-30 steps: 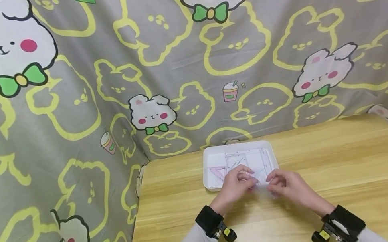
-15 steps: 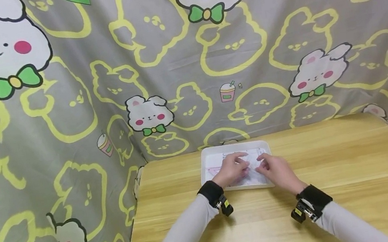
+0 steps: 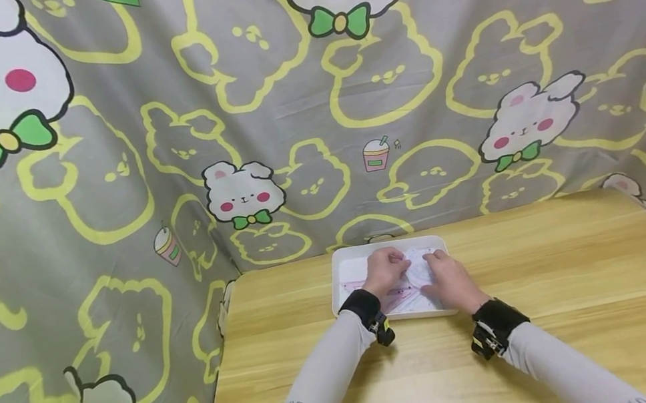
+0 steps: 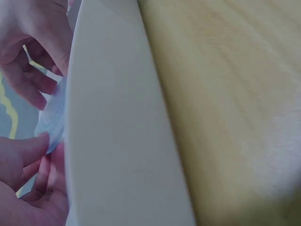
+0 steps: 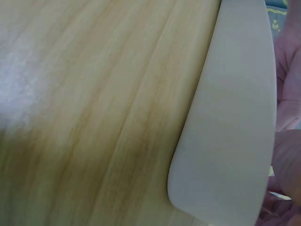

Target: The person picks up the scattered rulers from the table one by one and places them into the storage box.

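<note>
My left hand [image 3: 385, 271] is over a shallow white tray [image 3: 339, 261], thumb and fingers pinching a thin clear plastic piece [image 3: 419, 272] with a rounded edge. Its exact kind is hard to tell. From the right, my right hand [image 3: 452, 281] holds the same piece between curved thumb and fingers. The left wrist view shows it bluish and see-through [image 4: 51, 123] behind the tray wall [image 4: 117, 113]. Beneath the hands lies a clear set square with pink markings [image 3: 398, 296], partly covered. In the right wrist view the tray wall [image 5: 225, 122] hides most of the work.
The tray stands at the back of a wooden table [image 3: 550, 281], close to a grey patterned curtain [image 3: 288, 118]. Table surface extends in front of the tray and to its right. More clear and pink plastic pieces lie in the tray, partly hidden by the hands.
Both hands have moved forward from the tray's front edge to over its inside. The clear piece has moved with them, and more of the pink-marked set square shows below.
</note>
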Tool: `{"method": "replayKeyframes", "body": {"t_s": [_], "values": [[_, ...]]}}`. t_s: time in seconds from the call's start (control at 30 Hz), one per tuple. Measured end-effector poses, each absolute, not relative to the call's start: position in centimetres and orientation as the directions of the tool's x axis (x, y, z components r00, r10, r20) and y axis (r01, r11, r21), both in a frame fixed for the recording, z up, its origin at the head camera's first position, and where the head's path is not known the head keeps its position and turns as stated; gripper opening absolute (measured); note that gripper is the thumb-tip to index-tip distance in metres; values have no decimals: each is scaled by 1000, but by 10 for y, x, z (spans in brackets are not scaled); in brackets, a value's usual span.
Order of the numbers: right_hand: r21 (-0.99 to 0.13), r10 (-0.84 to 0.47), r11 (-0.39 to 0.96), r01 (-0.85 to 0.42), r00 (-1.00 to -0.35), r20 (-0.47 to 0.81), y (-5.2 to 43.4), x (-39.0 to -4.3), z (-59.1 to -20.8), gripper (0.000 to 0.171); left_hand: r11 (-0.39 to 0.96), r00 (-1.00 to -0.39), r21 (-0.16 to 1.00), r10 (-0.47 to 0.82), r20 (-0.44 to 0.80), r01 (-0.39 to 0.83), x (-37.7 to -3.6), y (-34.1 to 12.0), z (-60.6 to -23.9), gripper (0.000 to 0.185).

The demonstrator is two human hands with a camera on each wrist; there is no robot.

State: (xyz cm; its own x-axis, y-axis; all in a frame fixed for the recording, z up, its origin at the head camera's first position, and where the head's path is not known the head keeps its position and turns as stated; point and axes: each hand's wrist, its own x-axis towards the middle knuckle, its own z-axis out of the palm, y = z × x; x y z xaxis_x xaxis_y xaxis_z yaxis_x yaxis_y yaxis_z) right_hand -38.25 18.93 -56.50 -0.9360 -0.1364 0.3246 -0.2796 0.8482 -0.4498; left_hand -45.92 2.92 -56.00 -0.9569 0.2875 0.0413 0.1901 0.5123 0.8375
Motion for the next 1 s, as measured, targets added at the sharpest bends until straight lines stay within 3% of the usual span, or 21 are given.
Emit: {"method": "replayKeyframes", "body": {"t_s": [0.1,0.27,0.6,1.0], "values": [[-453,-127,856,-249,-951,283,187,-386,-565,64,601,-946,747,303,116,284,-462,30,-559,10],[-457,-134,862,-220,-968,214,184,-390,-562,58,677,-942,660,294,162,326,-466,32,-559,11],[-404,-172,883,-238,-966,193,184,-395,-557,39,731,-941,596,297,160,332,-471,39,-570,9],[-428,-186,869,-250,-965,185,188,-396,-557,32,709,-929,602,305,207,367,-463,39,-573,20]]}}
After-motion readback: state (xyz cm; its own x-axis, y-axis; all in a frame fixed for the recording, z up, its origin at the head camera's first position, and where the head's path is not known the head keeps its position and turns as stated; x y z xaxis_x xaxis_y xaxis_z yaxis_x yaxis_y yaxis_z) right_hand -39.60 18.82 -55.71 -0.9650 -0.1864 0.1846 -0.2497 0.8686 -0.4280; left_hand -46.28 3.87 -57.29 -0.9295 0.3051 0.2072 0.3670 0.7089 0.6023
